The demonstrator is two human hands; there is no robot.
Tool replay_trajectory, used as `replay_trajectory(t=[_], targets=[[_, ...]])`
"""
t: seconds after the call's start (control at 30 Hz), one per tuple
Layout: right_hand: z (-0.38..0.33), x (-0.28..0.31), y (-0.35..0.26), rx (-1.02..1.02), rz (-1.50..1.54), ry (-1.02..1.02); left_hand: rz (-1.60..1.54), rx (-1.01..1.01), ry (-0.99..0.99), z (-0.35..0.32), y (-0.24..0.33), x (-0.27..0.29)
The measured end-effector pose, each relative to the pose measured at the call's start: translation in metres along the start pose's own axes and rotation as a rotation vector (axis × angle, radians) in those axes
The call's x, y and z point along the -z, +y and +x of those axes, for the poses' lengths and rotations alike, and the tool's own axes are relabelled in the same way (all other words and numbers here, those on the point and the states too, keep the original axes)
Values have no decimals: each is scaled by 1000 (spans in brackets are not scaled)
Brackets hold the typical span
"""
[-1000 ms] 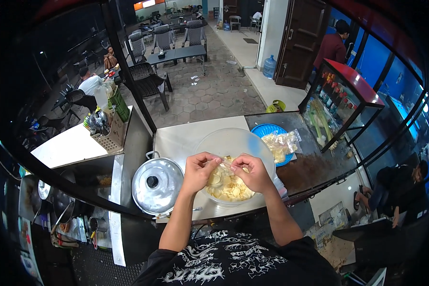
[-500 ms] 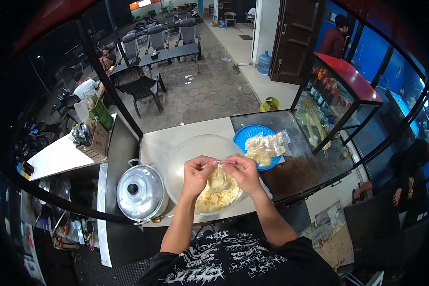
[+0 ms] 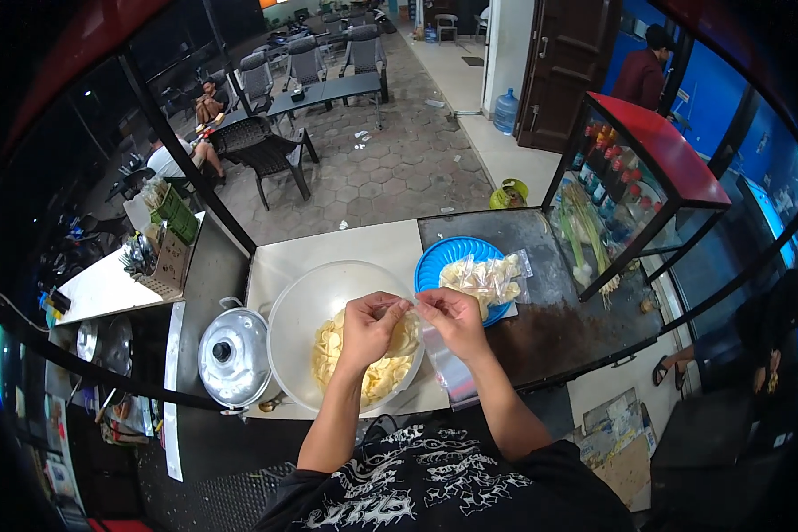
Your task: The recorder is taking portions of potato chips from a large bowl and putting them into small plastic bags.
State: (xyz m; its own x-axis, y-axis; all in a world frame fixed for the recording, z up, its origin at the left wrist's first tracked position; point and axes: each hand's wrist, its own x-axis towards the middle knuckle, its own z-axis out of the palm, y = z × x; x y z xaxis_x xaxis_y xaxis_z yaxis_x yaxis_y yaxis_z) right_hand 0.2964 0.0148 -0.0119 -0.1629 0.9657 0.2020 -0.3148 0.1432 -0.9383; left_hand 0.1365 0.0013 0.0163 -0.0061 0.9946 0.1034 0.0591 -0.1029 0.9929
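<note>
My left hand (image 3: 371, 330) and my right hand (image 3: 454, 321) are close together over the right side of a large translucent bowl (image 3: 285, 337). Fingers of both are pinched at the top of a small clear plastic bag (image 3: 405, 339), which hangs between them with pale yellow chips inside. Loose chips (image 3: 377, 381) lie in the bowl below. To the right of the bowl, partly under my right forearm, is a flat stack of clear plastic bags (image 3: 445, 365). Behind my right hand, a blue ridged plate (image 3: 429, 264) carries several filled chip bags (image 3: 486, 280).
A lidded metal pot (image 3: 235, 359) stands left of the bowl, with a spoon (image 3: 273, 404) near it. At right is a red-topped glass case (image 3: 652, 146) with bottles and leafy stalks. Cutlery holders (image 3: 161, 257) sit on the left ledge. Other people are farther off.
My view has shifted, and my hands have moved right relative to the bowl, with the bag still pinched between them. The stack of empty bags now shows more.
</note>
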Motion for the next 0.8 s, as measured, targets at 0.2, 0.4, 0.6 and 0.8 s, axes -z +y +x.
replay_trajectory(t=[0.2,0.4,0.6,0.8], targets=[[7,25,-7,104,-176,-41,-256,1,14,7,4,-22],[8,39,-16,192,-199,9,-178,31,-16,14,4,-36],[10,54,-10,161,-120,7,-119,32,39,12,9,-61],[4,64,-20,202,-325,36,126,-50,-14,10,15,-74]])
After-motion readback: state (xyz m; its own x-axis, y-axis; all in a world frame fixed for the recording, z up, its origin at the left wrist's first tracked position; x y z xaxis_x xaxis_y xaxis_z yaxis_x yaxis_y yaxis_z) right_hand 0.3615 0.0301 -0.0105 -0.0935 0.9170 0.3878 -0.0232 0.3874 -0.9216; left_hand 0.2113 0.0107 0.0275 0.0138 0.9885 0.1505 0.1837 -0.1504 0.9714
